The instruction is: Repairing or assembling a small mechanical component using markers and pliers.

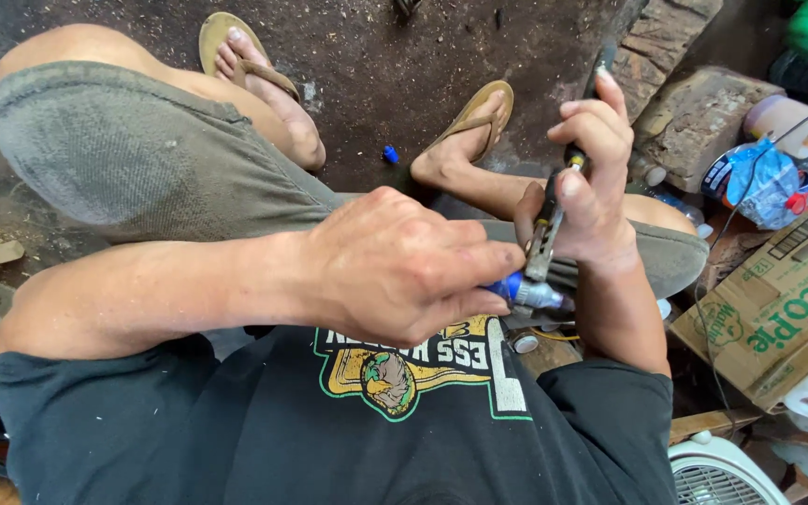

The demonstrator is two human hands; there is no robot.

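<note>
My left hand [395,266] is closed around a small blue and grey cylindrical part [527,293], of which only the tip shows past my fingers. My right hand [589,178] grips a slim dark tool [554,201] with a metal tip; the tip points down and touches the part's end. Both hands meet above my lap, over grey shorts and a black printed shirt. The rest of the part is hidden inside my left fist.
My feet in tan sandals [479,117] rest on dark dirt ground, near a small blue cap [390,154]. To the right lie a cardboard box [787,309], a crumpled blue plastic bag [759,178], stone blocks [699,117], a thin cable and a white fan [717,472].
</note>
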